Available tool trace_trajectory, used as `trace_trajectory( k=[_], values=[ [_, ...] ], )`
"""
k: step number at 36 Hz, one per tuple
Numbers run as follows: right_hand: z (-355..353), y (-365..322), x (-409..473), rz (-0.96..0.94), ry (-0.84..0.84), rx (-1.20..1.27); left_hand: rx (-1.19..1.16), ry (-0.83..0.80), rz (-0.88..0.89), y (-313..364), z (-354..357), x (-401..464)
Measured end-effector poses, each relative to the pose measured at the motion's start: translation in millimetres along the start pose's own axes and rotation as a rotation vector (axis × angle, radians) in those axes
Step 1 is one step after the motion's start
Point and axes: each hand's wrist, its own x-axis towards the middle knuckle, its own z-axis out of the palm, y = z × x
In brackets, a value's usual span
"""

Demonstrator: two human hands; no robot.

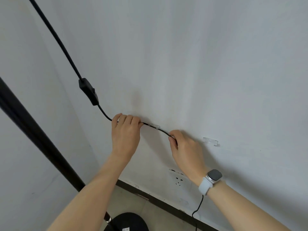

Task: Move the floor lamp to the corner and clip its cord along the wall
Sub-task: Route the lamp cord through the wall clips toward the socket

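Note:
A black cord point(160, 130) runs along the white wall, coming down from an inline switch point(89, 91) at upper left. My left hand point(125, 135) pinches the cord just left of a clear clip point(154, 126) stuck on the wall, and the cord lies in or against that clip. My right hand point(186, 147) grips the cord just right of the clip. A second clear clip point(210, 141) sits empty further right. The lamp's black pole point(38, 139) slants up the left side, and its round black base point(129, 222) stands on the floor near the corner.
A white wall socket point(178, 178) sits below my right hand, above the dark baseboard point(166, 202). Slack cord point(198, 209) hangs below my right wrist, which wears a watch. The two walls meet in a corner at left. Beige floor tiles show at the bottom.

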Motion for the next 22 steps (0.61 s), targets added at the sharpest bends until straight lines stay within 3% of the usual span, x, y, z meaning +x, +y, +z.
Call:
trace_trajectory(
  k=[3,8,11,14,22],
  values=[
    [0,13,-16,0.102,-0.012,0.108,-0.096,0.071,-0.002,1,1,2],
    [10,41,-49,0.12,-0.19,0.151,-0.253,0.152,0.029,8,11,-8],
    [19,54,-62,0.252,-0.257,0.326,-0.317,0.185,0.101,16,20,-24],
    [28,61,-67,0.336,-0.264,0.46,-0.317,0.231,0.2,27,29,-41],
    [27,63,-66,0.284,-0.162,0.463,-0.208,0.219,0.553,55,43,-65]
  ],
)
